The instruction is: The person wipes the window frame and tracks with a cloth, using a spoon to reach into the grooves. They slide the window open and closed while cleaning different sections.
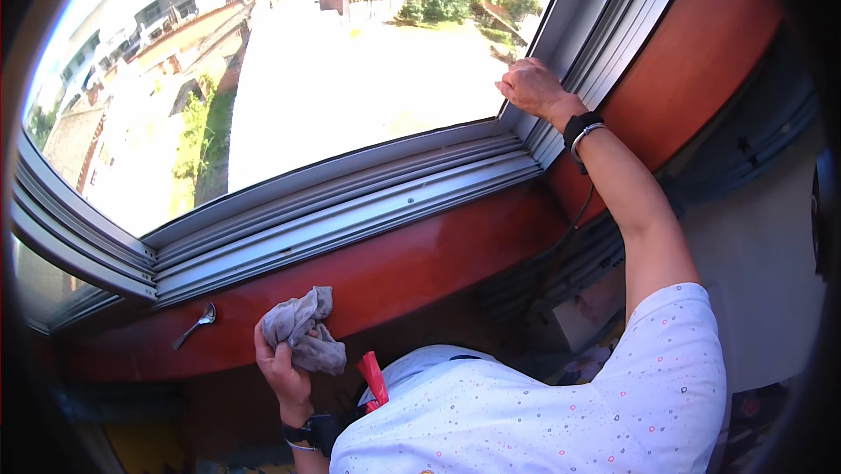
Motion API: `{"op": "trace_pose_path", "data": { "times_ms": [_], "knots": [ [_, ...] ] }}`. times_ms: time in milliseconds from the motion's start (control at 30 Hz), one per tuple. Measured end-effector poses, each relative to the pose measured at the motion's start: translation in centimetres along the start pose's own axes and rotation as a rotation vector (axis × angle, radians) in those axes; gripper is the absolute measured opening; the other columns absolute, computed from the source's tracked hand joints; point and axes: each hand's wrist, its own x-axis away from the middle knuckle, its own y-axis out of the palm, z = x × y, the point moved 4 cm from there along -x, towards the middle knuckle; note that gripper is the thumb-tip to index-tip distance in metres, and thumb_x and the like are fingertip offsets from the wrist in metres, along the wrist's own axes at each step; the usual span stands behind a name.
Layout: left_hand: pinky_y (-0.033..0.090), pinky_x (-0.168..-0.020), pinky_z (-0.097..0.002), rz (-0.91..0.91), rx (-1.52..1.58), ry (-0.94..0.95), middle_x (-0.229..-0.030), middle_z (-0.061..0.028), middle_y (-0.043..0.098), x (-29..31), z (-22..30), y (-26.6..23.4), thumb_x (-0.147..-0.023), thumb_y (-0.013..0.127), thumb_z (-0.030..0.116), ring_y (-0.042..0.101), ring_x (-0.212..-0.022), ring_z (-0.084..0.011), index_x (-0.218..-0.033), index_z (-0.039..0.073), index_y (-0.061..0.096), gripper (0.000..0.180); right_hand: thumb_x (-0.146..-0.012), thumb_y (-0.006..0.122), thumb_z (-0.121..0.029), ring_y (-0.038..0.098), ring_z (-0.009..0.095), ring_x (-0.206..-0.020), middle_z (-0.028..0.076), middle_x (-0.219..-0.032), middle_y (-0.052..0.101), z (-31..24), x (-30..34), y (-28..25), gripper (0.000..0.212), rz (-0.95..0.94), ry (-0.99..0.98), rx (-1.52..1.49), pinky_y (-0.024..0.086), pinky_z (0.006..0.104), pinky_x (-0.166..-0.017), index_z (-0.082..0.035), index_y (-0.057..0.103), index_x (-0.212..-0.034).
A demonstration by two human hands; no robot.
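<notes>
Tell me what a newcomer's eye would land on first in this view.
First the big open window with its grey metal frame, filling the upper left, sunlit buildings beyond. Next the left hand gripping a crumpled grey cloth on the reddish-brown sill, a metal spoon lying further left. The right hand rests on the frame's upright edge at upper right.

Harsh daylight through window [289, 80] | outside overexposed | interior shadowed | fisheye bending, dark vignette at edges
</notes>
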Motion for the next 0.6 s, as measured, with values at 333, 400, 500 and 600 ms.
{"op": "trace_pose_path", "data": {
  "times_ms": [333, 400, 500, 600],
  "knots": [
    [0.055, -0.079, -0.0322, -0.036, 0.115, 0.040, -0.121, -0.0163, 0.058, 0.0, 0.0, -0.2, -0.085, 0.044, 0.000, 0.063, -0.098, -0.0227, -0.126, 0.001, 0.047, 0.041, -0.090, 0.054, -0.029, 0.062, 0.026, -0.083, 0.009, -0.074, 0.066, -0.6, -0.6, 0.4, 0.032, 0.068, -0.045, 0.060, 0.042, 0.0393, -0.093, -0.007, 0.068, -0.071],
    [0.046, -0.099, -0.0430, -0.064, -0.040, 0.028, -0.127, -0.0176, 0.054, 0.7, 0.0, -0.7, -0.085, 0.041, 0.002, 0.057, -0.111, -0.0289, -0.126, -0.002, 0.048, 0.041, -0.089, 0.054, -0.029, 0.062, 0.027, -0.084, 0.009, -0.075, 0.066, 0.3, 0.1, 0.7, 0.032, 0.045, -0.017, 0.073, 0.042, 0.0396, -0.092, -0.007, 0.068, -0.070],
    [0.044, -0.101, -0.0446, -0.077, -0.036, 0.049, -0.124, -0.0182, 0.055, 0.7, -0.3, -0.8, -0.082, 0.043, 0.000, 0.057, -0.112, -0.0306, -0.125, -0.003, 0.048, 0.044, -0.089, 0.053, -0.031, 0.062, 0.026, -0.091, 0.010, -0.081, 0.069, 0.1, 0.3, 0.5, 0.032, -0.001, 0.007, 0.115, 0.040, 0.0401, -0.094, -0.008, 0.070, -0.075],
    [0.044, -0.101, -0.0457, -0.089, -0.023, 0.050, -0.122, -0.0199, 0.056, 0.1, -0.4, -0.8, -0.081, 0.043, 0.001, 0.057, -0.112, -0.0321, -0.123, -0.003, 0.049, 0.043, -0.086, 0.056, -0.032, 0.063, 0.028, -0.082, 0.011, -0.075, 0.068, 0.1, 0.4, 1.4, 0.031, 0.057, -0.016, 0.125, 0.042, 0.0410, -0.089, -0.009, 0.069, -0.071]
  ]
}}
